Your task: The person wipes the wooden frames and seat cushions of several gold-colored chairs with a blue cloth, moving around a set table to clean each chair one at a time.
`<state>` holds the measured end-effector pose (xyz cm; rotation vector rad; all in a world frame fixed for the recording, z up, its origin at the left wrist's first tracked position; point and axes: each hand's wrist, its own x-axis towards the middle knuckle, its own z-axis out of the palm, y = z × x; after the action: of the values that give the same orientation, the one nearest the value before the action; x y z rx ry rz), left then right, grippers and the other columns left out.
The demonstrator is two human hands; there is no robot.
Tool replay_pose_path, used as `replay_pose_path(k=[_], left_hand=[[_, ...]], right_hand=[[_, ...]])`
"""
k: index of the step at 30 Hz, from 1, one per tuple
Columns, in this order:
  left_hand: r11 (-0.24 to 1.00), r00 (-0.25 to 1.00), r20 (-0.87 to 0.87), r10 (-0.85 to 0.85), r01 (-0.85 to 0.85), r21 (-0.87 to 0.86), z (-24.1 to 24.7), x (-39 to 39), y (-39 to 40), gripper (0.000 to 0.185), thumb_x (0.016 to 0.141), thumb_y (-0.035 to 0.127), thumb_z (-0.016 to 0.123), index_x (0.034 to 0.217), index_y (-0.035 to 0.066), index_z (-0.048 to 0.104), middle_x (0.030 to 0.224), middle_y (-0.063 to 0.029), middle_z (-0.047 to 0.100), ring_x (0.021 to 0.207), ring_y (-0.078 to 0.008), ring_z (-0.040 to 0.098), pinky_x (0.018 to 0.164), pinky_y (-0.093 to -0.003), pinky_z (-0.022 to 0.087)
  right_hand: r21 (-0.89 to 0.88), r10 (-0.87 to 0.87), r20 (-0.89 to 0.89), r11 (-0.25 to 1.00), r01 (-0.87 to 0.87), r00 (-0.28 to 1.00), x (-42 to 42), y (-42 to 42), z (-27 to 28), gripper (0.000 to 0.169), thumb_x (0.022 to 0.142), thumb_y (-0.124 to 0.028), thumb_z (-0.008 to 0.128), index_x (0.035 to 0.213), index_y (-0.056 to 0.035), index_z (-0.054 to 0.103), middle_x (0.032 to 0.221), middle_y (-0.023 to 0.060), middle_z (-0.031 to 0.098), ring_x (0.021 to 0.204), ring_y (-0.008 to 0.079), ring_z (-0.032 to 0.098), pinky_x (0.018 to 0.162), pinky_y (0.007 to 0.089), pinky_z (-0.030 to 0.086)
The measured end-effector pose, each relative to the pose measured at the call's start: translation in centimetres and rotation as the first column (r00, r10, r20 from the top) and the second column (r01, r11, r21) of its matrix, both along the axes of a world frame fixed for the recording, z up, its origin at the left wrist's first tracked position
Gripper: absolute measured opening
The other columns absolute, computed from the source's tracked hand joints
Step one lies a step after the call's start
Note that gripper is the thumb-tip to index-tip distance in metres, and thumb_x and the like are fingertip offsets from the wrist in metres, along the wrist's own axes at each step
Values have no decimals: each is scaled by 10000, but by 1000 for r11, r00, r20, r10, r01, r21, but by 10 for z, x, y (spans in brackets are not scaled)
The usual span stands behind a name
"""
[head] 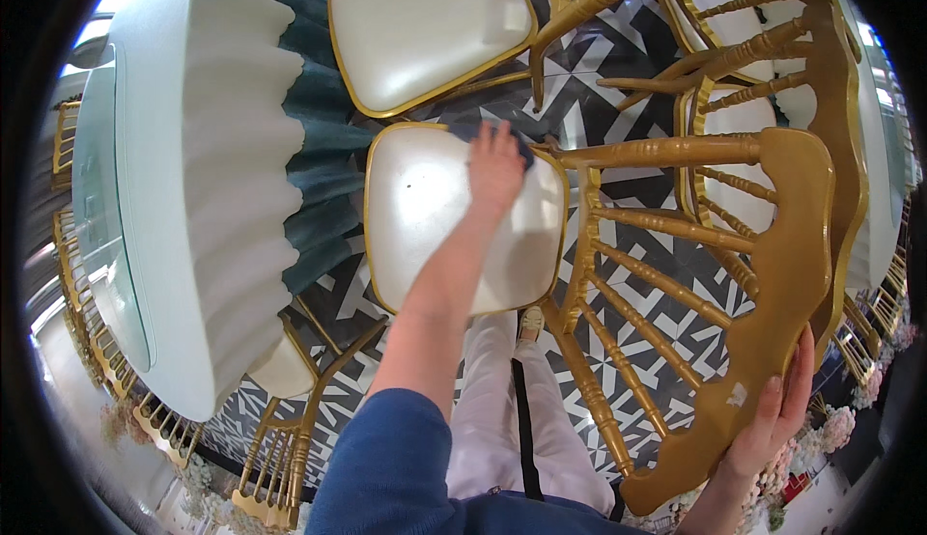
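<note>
A gold wooden chair with a turned-spindle back stands before me, its pale padded seat (pixel 420 238) edged in gold. Over the seat's far edge, near the back post, my left hand (pixel 498 169) presses a dark blue cloth (pixel 526 152), which shows on both sides of the fingers. My right hand (pixel 775 412) grips the outer edge of the chair's top rail (pixel 782 267), thumb on the near face. A whitish worn patch (pixel 737 394) marks that rail close to the thumb. One small dark spot (pixel 408 186) shows on the seat.
On the left is a round table (pixel 195 173) with a scalloped white cover over a dark green skirt (pixel 326 194). Another pale-seated chair (pixel 434 28) stands beyond mine. More gold chairs (pixel 731 129) crowd the right, and one chair (pixel 286 368) stands lower left. The floor (pixel 637 267) is black-and-white patterned.
</note>
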<state>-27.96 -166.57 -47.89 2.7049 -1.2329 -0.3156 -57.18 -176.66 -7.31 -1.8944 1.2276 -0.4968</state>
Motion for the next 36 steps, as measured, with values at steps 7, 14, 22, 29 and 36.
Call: replay_pose_path(k=[7, 14, 22, 29, 36], left_hand=[[989, 989, -17, -145, 145, 14, 11, -87, -26, 549, 923, 317, 581, 1379, 20, 514, 1571, -120, 305, 1470, -354, 208, 1186, -493, 234], [932, 932, -1, -363, 363, 15, 26, -156, 34, 480, 880, 161, 559, 1341, 30, 555, 1567, -118, 324, 1468, -357, 235, 1173, -492, 264], [894, 891, -82, -446, 438, -97, 40, -212, 134, 362, 866, 215, 597, 1210, 147, 681, 1590, -19, 301, 1490, -327, 194, 1156, -489, 310], [968, 943, -218, -250, 246, -44, 47, -207, 225, 138, 832, 133, 611, 942, 100, 686, 1581, -25, 308, 1444, -330, 300, 1163, -459, 325], [294, 380, -245, 892, -899, -324, -9, -148, 359, 266, 888, 70, 588, 1153, 41, 587, 1315, -210, 544, 1184, -427, 520, 987, -473, 437]], right_hand=[[-18, 3, 20, 1000, -2, 1000, 3, 2, 0, 548, 1003, -161, 474, 1469, 90, 330, 1452, 217, 450, 1324, 283, 471, 1105, 397, 364], [-51, 71, 77, 996, -67, 994, -3, -4, -8, 493, 1010, -115, 460, 1455, 78, 376, 1435, 202, 480, 1306, 264, 492, 1092, 377, 381], [1, 52, 183, 999, -53, 982, 7, 5, -5, 464, 1010, -95, 485, 1442, 61, 417, 1399, 156, 530, 1246, 209, 543, 1056, 321, 408], [-80, 111, 135, 992, -101, 985, -5, -14, -16, 464, 1007, -138, 522, 1425, 55, 456, 1367, 138, 554, 1229, 185, 541, 1031, 294, 414], [-145, 175, 111, 977, -158, 978, -6, -17, -16, 463, 1014, -191, 539, 1410, 43, 484, 1315, 125, 587, 1173, 171, 562, 999, 284, 430]])
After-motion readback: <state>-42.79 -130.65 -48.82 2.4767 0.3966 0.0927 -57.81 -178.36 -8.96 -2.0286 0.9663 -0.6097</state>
